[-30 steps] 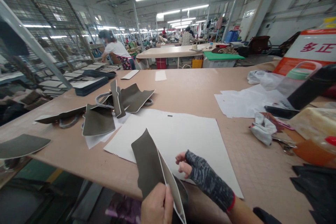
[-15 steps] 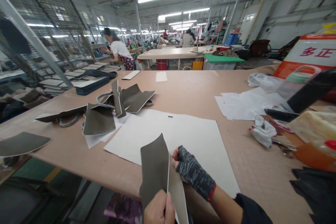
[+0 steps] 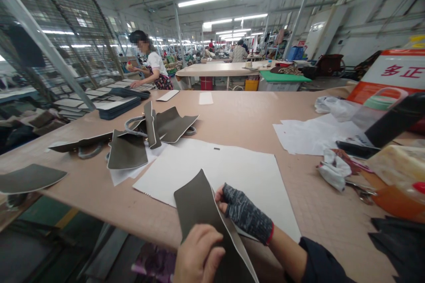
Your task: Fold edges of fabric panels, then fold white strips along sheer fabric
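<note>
My right hand (image 3: 245, 213), in a dark grey fingerless knit glove with a red cuff, has its fingertips curled on the right edge of a dark olive leather-like panel (image 3: 191, 201). The panel is folded or bent, stands tilted at the table's near edge and shows a pale edge. Over its lower face is my bare left hand (image 3: 199, 254), thumb and fingers apart; whether it presses on the panel is hard to tell. Beneath and beyond lies a large white sheet (image 3: 239, 163) with a small dark slot near its far edge.
Olive bag pieces with handles (image 3: 128, 152) lie to the left, beside a stack of dark-edged panels (image 3: 119, 107). White paper (image 3: 308, 135), scissors (image 3: 363, 190) and an orange container (image 3: 398, 201) are on the right. Across the table a co-worker (image 3: 154, 66) reaches toward panels.
My left hand has let go of the panel's edge and shifted onto its face. The panel has turned and tilts more to the left. The co-worker now reaches toward the stacked panels.
</note>
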The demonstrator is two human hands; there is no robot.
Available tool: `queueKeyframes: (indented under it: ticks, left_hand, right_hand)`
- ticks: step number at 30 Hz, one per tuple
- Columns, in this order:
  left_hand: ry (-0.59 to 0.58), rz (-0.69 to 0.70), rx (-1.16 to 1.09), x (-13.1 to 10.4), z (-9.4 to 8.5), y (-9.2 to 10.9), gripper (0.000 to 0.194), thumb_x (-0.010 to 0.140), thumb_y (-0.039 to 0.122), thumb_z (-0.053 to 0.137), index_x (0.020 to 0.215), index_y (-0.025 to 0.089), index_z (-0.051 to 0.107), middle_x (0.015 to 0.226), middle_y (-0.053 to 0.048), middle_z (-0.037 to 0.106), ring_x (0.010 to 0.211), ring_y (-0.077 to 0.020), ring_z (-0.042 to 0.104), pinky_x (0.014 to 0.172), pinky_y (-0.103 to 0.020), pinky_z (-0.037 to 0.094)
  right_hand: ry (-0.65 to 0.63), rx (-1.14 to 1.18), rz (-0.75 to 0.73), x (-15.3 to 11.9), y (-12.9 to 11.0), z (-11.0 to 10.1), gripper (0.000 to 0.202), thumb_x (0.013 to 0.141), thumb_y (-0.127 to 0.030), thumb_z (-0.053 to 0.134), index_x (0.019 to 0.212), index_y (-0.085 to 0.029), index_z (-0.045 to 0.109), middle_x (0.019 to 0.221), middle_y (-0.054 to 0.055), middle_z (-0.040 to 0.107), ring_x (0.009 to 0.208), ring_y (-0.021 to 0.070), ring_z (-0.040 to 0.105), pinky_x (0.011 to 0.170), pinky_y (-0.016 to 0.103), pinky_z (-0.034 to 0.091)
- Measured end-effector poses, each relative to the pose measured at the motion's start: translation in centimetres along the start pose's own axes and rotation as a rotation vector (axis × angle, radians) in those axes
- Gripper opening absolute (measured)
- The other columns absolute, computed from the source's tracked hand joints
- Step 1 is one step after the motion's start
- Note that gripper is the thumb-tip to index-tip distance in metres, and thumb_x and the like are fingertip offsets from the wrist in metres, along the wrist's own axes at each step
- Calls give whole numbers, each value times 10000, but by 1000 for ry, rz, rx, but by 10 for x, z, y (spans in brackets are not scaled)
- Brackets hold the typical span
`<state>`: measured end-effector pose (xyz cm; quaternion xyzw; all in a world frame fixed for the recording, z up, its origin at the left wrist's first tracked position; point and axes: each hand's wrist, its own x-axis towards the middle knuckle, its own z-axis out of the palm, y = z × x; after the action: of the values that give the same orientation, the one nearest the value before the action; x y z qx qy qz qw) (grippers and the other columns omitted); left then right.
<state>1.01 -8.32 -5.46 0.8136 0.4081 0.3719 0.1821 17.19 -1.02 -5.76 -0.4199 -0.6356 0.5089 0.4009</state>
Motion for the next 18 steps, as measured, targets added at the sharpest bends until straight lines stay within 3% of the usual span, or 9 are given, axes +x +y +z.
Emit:
queueKeyframes:
  ticks: [2,4,7,9,12,15,18]
  left_hand:
    - [72,-7,119,13,-22,-13,198,876,230,426,1028,198,550,983,-91,592,951,-173,556,814,-292,470]
    - [68,31,259,29,-44,-28,248,859,181,443,1089,211,531,1117,-94,558,1079,-196,492,940,-383,394]
    - [-117,102,394,54,-69,-43,372,833,157,475,1198,227,467,1265,-90,486,1225,-242,355,1032,-517,219]
    - [-266,114,398,69,-82,-46,403,820,146,500,1207,251,464,1247,-69,509,1222,-240,358,1038,-540,168]
    - [-397,79,337,82,-94,-45,318,807,148,532,1101,266,560,1074,-41,595,1061,-198,496,1016,-471,249]
    - [-484,14,211,85,-98,-45,233,811,172,540,1021,232,622,917,-33,609,869,-150,562,827,-284,425]
    - [-563,-39,133,80,-96,-48,200,821,200,537,988,218,647,874,-26,612,816,-131,569,725,-208,428]
  right_hand:
    - [-48,-83,-64,-1,-5,-3,111,706,-123,446,771,-185,512,733,-2,543,698,137,515,681,266,417]
    - [-89,-182,-168,-3,-7,-5,171,719,-97,423,801,-188,543,785,12,584,748,146,541,724,274,422]
    - [-147,-322,-375,-7,-8,-8,263,703,-73,400,850,-199,577,830,18,615,786,154,557,743,275,424]
    - [-191,-420,-474,-9,-10,-10,285,680,-79,410,861,-198,596,822,22,621,765,158,559,720,270,427]
    - [-244,-598,-496,-9,-15,-14,255,683,-103,429,829,-194,618,820,31,617,746,158,551,685,260,420]
    - [-326,-688,-418,-7,-21,-17,191,715,-133,445,775,-193,615,843,30,607,753,149,542,671,247,406]
    - [-374,-673,-327,-8,-27,-18,153,735,-159,446,759,-185,594,809,25,604,730,141,540,674,248,406]
